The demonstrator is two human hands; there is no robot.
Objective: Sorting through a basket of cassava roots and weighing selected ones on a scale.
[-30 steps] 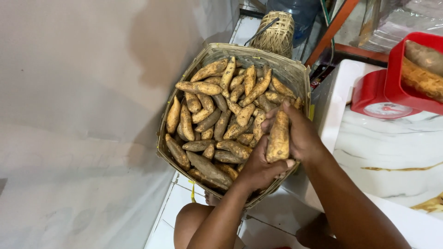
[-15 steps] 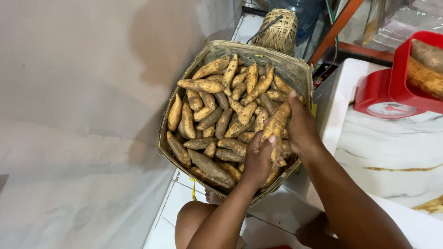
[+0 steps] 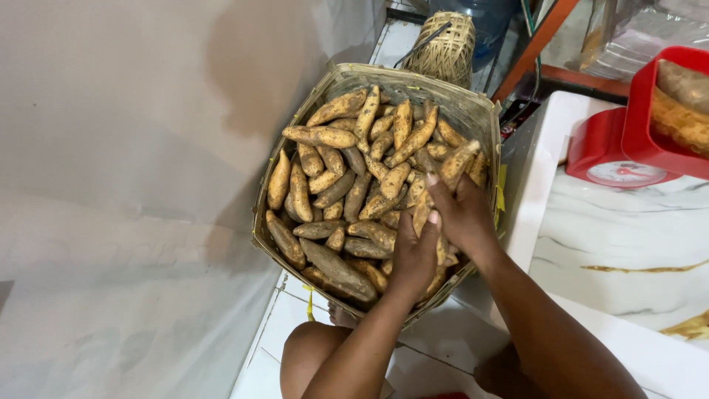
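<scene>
A woven basket (image 3: 325,85) sits on the floor, heaped with several brown, dirt-speckled sweet potatoes (image 3: 336,185). Both my hands are at its right side. My right hand (image 3: 465,218) is closed over a long sweet potato (image 3: 459,159) whose tip sticks out past my fingers. My left hand (image 3: 413,258) sits just below and left of it, with the thumb pressed against the lower end of the same potato. The potato lies low, against the heap.
A small woven container (image 3: 443,48) stands behind the basket, with a blue water jug (image 3: 484,18) beyond it. A red weighing scale (image 3: 628,148) holding more tubers sits on a white marble-patterned counter (image 3: 613,236) at the right. A grey wall (image 3: 125,185) is at the left. My knee (image 3: 310,358) is below.
The long sweet potato was held up above the heap by both hands; it has been lowered and tilted down onto the pile near the basket's right side.
</scene>
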